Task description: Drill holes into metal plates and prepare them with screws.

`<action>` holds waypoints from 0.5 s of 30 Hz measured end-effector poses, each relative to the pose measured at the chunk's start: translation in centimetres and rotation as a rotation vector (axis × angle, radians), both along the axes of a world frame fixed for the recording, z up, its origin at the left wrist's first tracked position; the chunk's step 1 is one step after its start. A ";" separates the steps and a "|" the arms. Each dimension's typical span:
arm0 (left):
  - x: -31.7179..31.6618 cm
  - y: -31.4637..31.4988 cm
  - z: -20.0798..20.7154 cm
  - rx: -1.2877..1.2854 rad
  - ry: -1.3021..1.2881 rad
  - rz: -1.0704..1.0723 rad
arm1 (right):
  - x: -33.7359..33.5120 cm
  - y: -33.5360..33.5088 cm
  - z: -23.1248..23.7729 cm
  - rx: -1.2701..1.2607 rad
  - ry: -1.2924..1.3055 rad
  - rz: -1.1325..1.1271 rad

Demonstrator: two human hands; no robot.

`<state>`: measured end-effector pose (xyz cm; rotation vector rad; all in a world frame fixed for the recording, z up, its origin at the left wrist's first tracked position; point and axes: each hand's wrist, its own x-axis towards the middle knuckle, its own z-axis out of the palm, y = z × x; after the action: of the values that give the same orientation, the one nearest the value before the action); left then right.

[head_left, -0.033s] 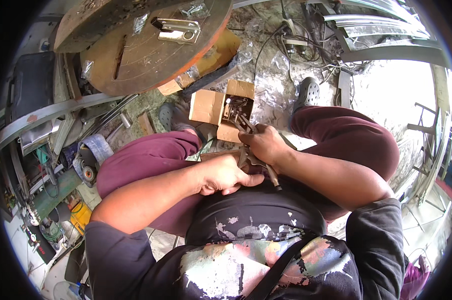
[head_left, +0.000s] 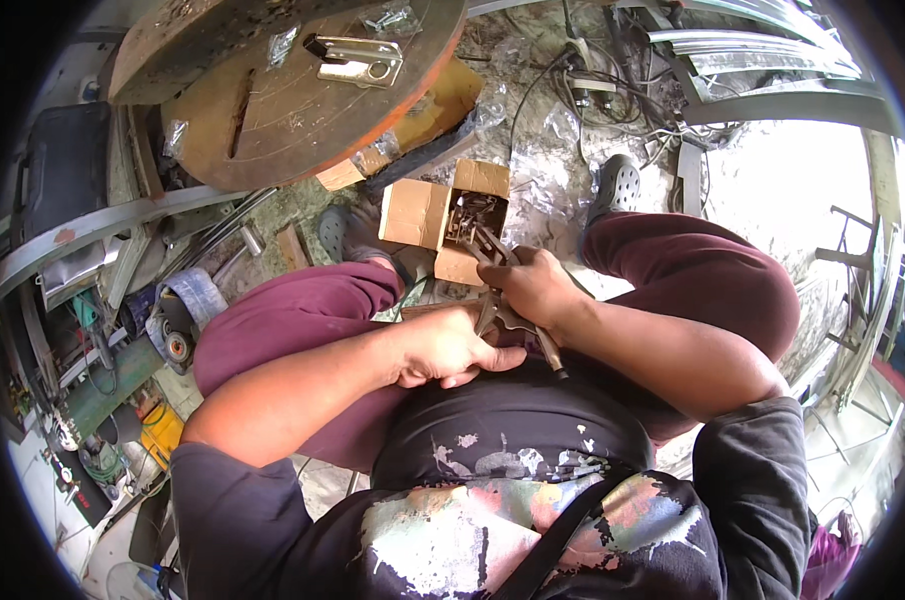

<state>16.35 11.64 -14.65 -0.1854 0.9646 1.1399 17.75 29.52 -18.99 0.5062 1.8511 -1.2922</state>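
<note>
In front of my belly I hold a long-jawed metal tool (head_left: 548,345) that looks like locking pliers, tilted, with two prongs pointing forward and a dark-tipped rod end towards me. My right hand (head_left: 536,288) is wrapped round its middle. Against its near side, my left hand (head_left: 453,345) has curled fingers and its thumb stretched to the right; it seems to grip a lower arm of the tool, though its palm side is hidden. The prongs reach over the near edge of an opened cardboard box (head_left: 413,212) holding several small dark metal parts (head_left: 478,213).
A round metal tabletop (head_left: 303,115) at the far left carries a shiny metal latch-like piece (head_left: 363,62) and small plastic bags. Cables and a power socket (head_left: 591,92) lie ahead. Metal profiles (head_left: 763,50) are stacked far right. A wheeled tool (head_left: 180,325) stands left of my knee.
The rear end of the tool has shifted very slightly to the right. Both hands otherwise keep their places.
</note>
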 end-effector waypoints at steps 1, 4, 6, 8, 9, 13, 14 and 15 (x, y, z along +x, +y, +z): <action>-0.1 -0.3 0.0 -0.001 0.008 0.004 | -0.6 0.0 0.8 -0.142 -0.206 -0.252; -1.0 -0.8 0.4 0.101 0.095 0.042 | -1.4 1.4 1.5 -0.546 -0.296 -0.433; -2.6 -0.5 2.8 0.181 0.166 0.096 | -2.1 1.9 3.5 -0.995 -0.312 -0.577; -3.9 -0.4 4.6 0.230 0.251 0.123 | -2.3 2.4 6.3 -1.109 -0.278 -0.511; -4.3 -0.2 5.6 0.153 0.375 0.146 | -2.3 2.5 6.9 -1.205 -0.241 -0.457; -5.1 -1.0 9.6 -0.250 1.573 0.032 | -2.5 2.7 7.4 -1.142 -0.095 -0.583; -5.6 -1.3 9.9 -0.279 1.727 0.177 | -3.1 2.7 8.2 -1.092 -0.157 -0.629; -6.4 -1.6 10.0 -0.305 1.875 0.329 | -3.6 2.9 7.8 -1.119 -0.149 -0.658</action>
<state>9.99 10.06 -4.67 0.6645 2.8227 1.2957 14.19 32.42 -11.17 0.5511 0.5956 -2.3583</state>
